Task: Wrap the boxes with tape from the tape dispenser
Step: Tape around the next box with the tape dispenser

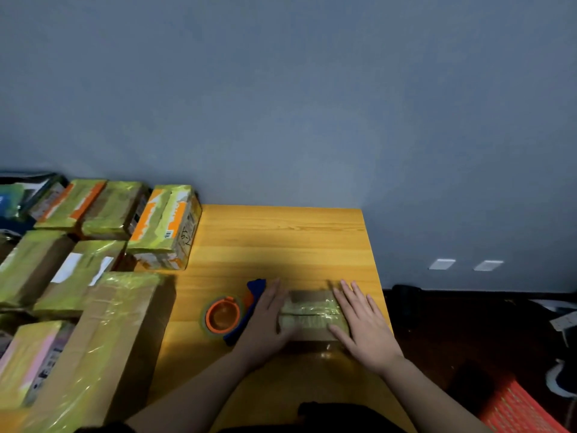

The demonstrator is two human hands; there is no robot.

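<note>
1. The left hand [268, 320] and right hand [362, 326] lie open and flat, pressing the two ends of a small taped box [312, 312].
2. That box sits on the wooden table [281, 239].
3. An orange-and-blue tape dispenser [232, 314] lies just left of the left hand.
4. Taped cardboard boxes [93, 276] crowd the table's left side.

The wooden bench [281, 239] is showing a smooth, satiny grain; the cardboard boxes [103, 339] are gleaming under glossy, crinkled tape; the tape dispenser [240, 310] is looking plastic.
</note>
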